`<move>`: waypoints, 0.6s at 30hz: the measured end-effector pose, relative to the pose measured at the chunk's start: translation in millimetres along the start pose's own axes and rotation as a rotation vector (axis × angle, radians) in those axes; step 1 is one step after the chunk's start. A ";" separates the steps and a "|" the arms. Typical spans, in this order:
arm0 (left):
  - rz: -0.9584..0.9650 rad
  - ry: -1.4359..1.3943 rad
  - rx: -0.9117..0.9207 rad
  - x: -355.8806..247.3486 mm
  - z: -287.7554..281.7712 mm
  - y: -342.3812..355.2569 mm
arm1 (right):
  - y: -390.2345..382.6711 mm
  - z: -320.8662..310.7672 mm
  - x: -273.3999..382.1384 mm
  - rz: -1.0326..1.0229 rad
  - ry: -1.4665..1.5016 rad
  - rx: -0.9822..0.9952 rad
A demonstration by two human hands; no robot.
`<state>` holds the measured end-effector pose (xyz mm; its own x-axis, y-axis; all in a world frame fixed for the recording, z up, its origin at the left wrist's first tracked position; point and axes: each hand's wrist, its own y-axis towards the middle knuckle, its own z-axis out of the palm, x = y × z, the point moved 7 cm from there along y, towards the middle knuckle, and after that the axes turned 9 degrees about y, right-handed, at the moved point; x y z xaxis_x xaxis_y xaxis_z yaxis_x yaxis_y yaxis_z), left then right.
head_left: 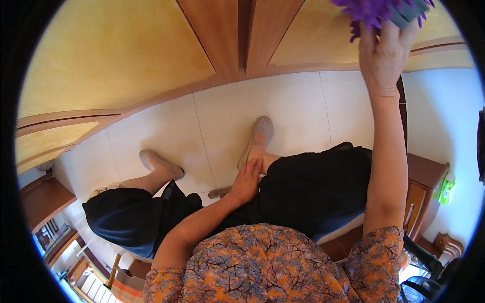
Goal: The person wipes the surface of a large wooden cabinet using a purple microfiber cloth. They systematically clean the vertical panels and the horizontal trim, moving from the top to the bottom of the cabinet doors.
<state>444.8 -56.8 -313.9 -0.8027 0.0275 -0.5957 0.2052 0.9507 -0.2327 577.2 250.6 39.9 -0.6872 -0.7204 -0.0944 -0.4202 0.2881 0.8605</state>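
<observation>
My right hand [384,55] is raised at the top right, its fingers closed on a fluffy purple duster [364,12] with a grey part, held up against the yellow cabinet panels with wooden frames [230,35]. My left hand [247,179] lies flat over my right leg, fingers stretched out near the edge of my black trousers [313,197]. The duster's far side runs out of view at the top edge.
Below the panels is a pale tiled floor [217,111] with my feet on it. A small brown wooden cabinet [424,169] stands at the right, a green packet [445,188] beside it. A wooden shelf [45,202] and a chair with striped fabric [126,288] sit at the left.
</observation>
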 end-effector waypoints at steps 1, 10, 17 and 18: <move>-0.004 0.016 -0.006 1.5 1.3 1.7 | -2.6 -4.1 -8.0 0.025 -0.044 0.015; -0.074 -0.046 0.031 3.0 5.8 8.4 | 17.8 -18.0 -29.5 0.192 0.094 -0.239; -0.034 -0.130 0.063 -10.7 6.3 -4.0 | -5.7 4.0 6.6 0.001 -0.004 0.052; -0.037 -0.114 0.054 -9.0 6.0 -3.6 | -14.4 -1.7 -15.4 0.038 -0.024 0.056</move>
<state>454.6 -62.3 -312.3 -0.7422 -0.0460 -0.6686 0.2088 0.9321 -0.2959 594.7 256.4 29.8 -0.7170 -0.6931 -0.0746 -0.4254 0.3503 0.8345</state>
